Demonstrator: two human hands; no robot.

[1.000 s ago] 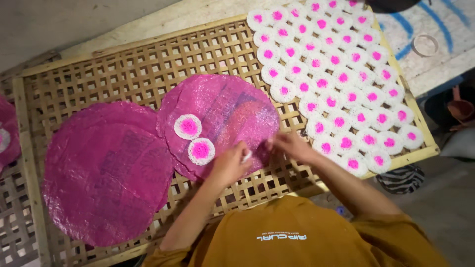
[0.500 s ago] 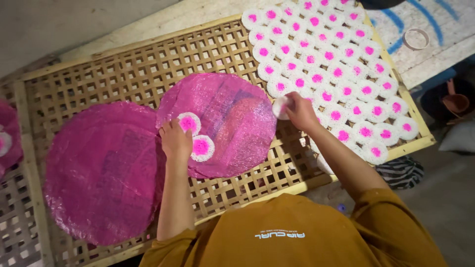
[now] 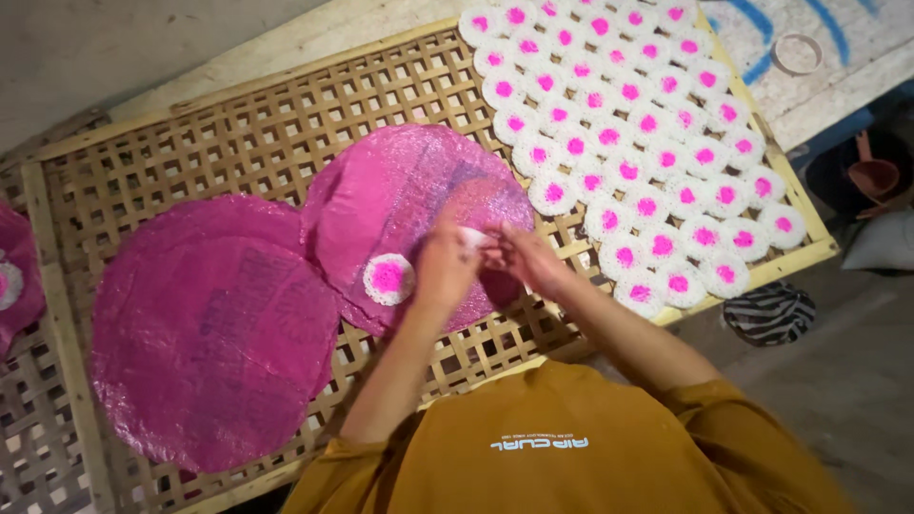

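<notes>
My left hand [image 3: 446,268] and my right hand [image 3: 522,257] meet over a round pink woven mat [image 3: 409,205] on a bamboo lattice rack [image 3: 238,143]. Between their fingers is a small white disc [image 3: 472,238] with a pink centre. Another white disc with a pink centre [image 3: 387,279] lies on the mat just left of my left hand. Several such discs [image 3: 628,133] are laid in rows on the right part of the rack. A second, larger pink mat [image 3: 214,328] lies to the left.
A striped cloth [image 3: 769,312] lies on the floor off the rack's right corner. A small ring [image 3: 798,52] rests on a painted board at top right. Another pink mat [image 3: 14,276] shows at the left edge.
Both hands came together over the mat: the left lifted one of the two discs off it, the right came back from the rows. One disc remains on the mat.
</notes>
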